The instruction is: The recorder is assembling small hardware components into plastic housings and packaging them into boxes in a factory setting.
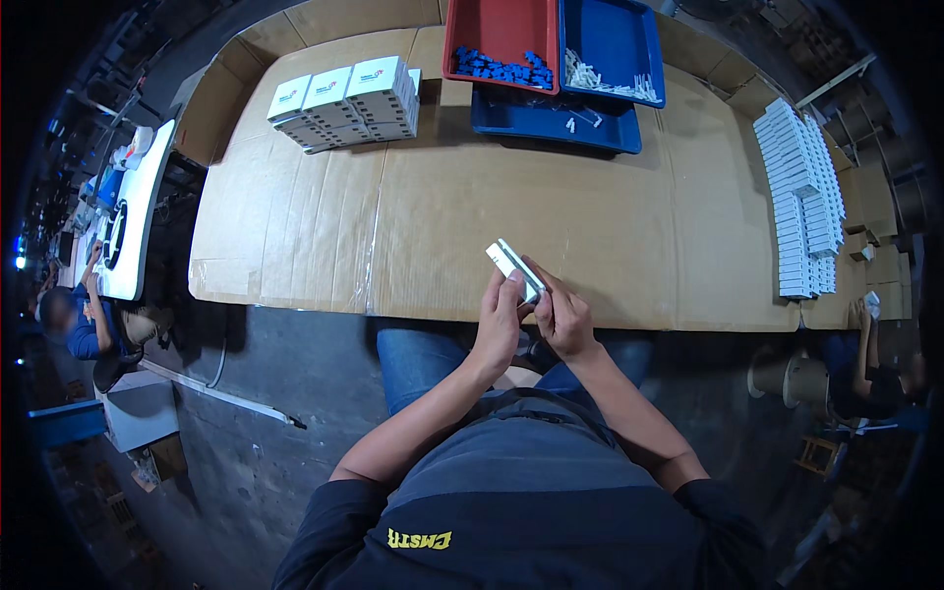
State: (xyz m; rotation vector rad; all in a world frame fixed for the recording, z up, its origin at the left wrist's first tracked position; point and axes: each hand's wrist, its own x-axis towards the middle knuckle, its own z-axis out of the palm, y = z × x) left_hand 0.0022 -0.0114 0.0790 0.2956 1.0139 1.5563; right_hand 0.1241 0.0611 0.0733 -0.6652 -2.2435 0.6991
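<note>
Just over the near edge of the table, both my hands grip one small white rectangular plastic housing (513, 267) with a dark slot along its side. My left hand (501, 320) is closed on its near left side, the thumb lying along the top. The fingers of my right hand (563, 317) wrap its right side and near end. The housing tilts, its far end pointing up and left. My fingers hide its lower part, so I cannot make out its exact kind.
Cardboard covers the table (295, 226). Stacked white boxes (344, 98) stand far left. A red tray (501, 34) holds blue parts; a blue tray (610, 39) holds white pieces, above another blue tray (556, 128). White housings (801, 202) are piled right. Other people sit left and right.
</note>
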